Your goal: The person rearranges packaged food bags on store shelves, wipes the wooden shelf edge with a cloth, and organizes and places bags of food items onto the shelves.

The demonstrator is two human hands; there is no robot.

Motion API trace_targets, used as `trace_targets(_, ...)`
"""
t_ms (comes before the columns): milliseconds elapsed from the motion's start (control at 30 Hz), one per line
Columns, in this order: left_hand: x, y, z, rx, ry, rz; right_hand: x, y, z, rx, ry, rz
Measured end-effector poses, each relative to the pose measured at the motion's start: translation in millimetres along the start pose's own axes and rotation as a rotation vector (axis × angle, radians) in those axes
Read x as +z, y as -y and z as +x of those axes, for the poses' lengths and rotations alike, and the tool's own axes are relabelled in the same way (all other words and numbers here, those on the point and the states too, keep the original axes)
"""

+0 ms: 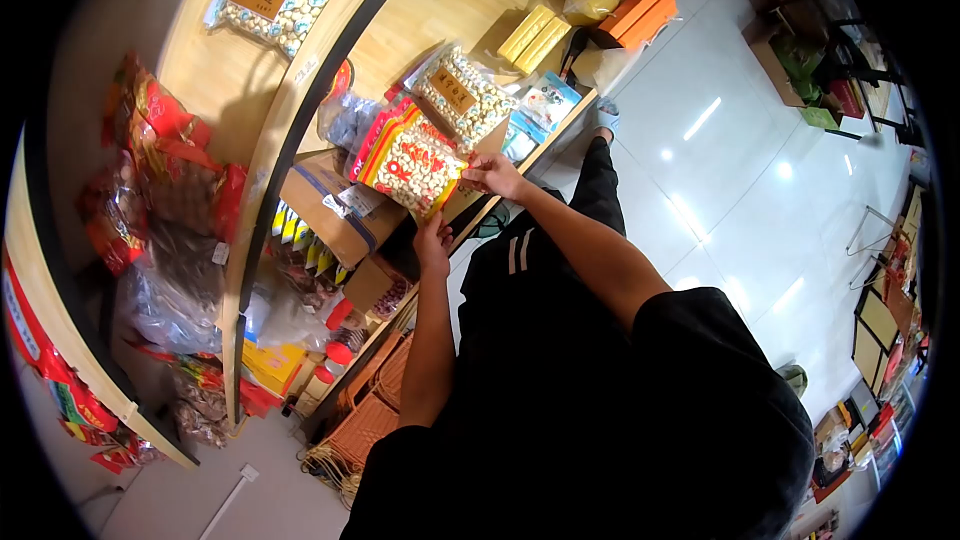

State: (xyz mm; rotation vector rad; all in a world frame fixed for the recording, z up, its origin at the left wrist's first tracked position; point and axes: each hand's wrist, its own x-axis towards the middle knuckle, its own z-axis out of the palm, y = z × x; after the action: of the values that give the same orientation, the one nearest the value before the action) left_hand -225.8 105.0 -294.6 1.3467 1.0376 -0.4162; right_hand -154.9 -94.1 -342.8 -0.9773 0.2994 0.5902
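In the head view, a clear bag of pale seeds [412,162] with red lettering and a red-and-yellow border is held at the shelf's edge. My left hand [432,243] is closed on its lower corner. The corner nearest me on the right is pinched by my right hand [493,177]. Just behind lies another clear seed bag [462,95] with a brown label, partly overlapped by the held one. A greyish plastic bag [350,120] touches its far left side. Below it stands an opened cardboard box [345,205].
Wooden shelves [400,0] curve across the left, carrying a labelled seed bag [275,0], yellow packs [534,40] and an orange pack [637,16]. Red packets [160,130] fill a lower-left shelf. A wicker basket [375,400] stands by my left arm. White tiled floor [740,170] extends right.
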Motion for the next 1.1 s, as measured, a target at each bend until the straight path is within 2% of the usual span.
trace_targets(100,1,4,3,-0.062,-0.025,-0.104,-5,-15,11,-0.065,-0.037,-0.032)
trace_targets(167,1,3,3,-0.103,-0.003,-0.113,-7,-16,13,-0.087,-0.127,-0.331)
trace_targets(300,-6,1,4,-0.157,0.059,-0.126,1,8,-1,-0.076,-0.173,-0.595)
trace_targets(333,-7,0,7,-0.183,0.07,-0.145,2,15,-5,-0.024,-0.167,-0.576)
trace_targets(500,-6,-6,11,-0.257,0.147,-0.333,-10,7,2,-0.06,-0.075,-0.508)
trace_targets(567,-3,-8,18,-0.272,0.176,-0.508,-20,16,-4,0.099,-0.021,-0.406)
trace_targets(600,-1,-9,20,-0.269,0.177,-0.51,-28,21,-6,0.096,-0.027,-0.527)
trace_targets(700,2,-9,23,-0.274,0.159,-0.577,-48,35,-14,0.216,-0.083,-0.476)
trace_targets(767,2,-8,26,-0.276,-0.074,-0.357,-55,46,-13,0.192,-0.095,-0.514)
trace_targets(800,-7,-1,42,-0.274,-0.074,-0.354,-56,51,-13,0.174,-0.11,-0.55)
trace_targets(833,-23,11,70,-0.158,-0.232,-0.132,-54,59,-11,0.172,-0.111,-0.546)
trace_targets(900,0,-15,44,0.186,-0.498,0.237,-43,83,-5,-0.144,-0.093,-0.671)
trace_targets(967,29,-56,8,0.561,-0.651,0.428,-11,144,-15,-0.277,-0.112,-0.672)
trace_targets(1033,55,-109,-22,0.874,-0.681,0.484,23,209,-22,-0.366,-0.07,-0.66)
trace_targets(1100,75,-163,-56,1.097,-0.534,0.421,53,257,-18,-0.584,0.014,-0.663)
